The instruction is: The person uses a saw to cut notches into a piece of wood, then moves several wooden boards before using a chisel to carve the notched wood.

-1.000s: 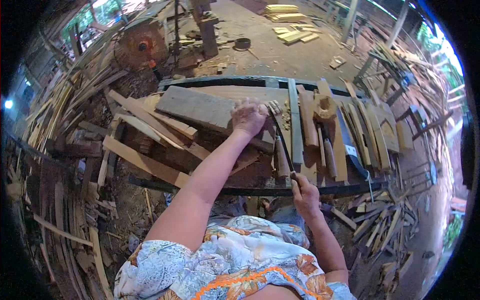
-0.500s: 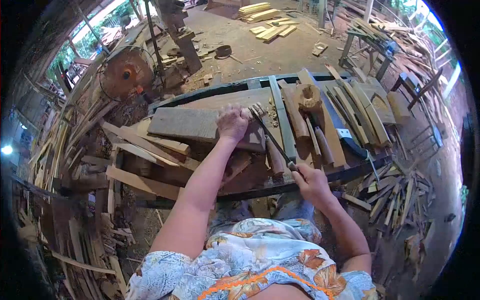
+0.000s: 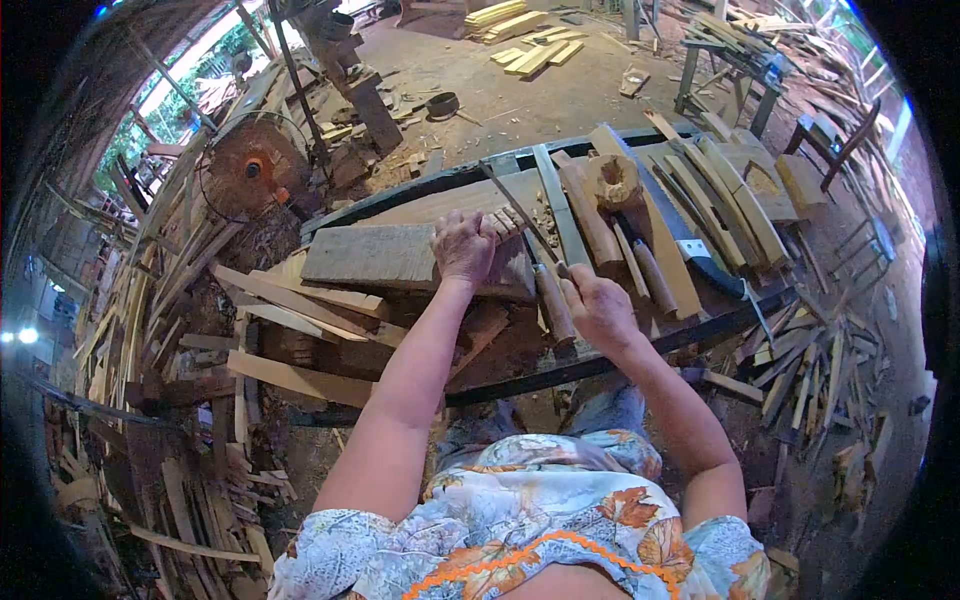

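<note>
My left hand (image 3: 465, 248) is closed, pressing a small pale piece of wood (image 3: 508, 220) with slots in its end against a thick weathered board (image 3: 375, 256). My right hand (image 3: 602, 312) grips the near end of a long, thin, dark file (image 3: 528, 217). The file slants away from me across the slotted end of the small piece. Its handle is mostly hidden in my fingers. Just left of my right hand lies a round wooden-handled tool (image 3: 555, 305). Pale shavings (image 3: 545, 220) lie beyond the small piece.
A handsaw (image 3: 690, 250) and a hollowed wooden block (image 3: 615, 183) rest on the right of the bench, beside several wood strips (image 3: 740, 200). Loose slats (image 3: 300, 375) jut out at the left. A large round saw blade (image 3: 253, 167) stands farther left. Yellow boards (image 3: 540, 55) lie on the ground ahead.
My right hand has pushed the file forward and to the left, so more of it passes beyond the small wooden piece. My left hand holds its place on the board. The view has shifted slightly.
</note>
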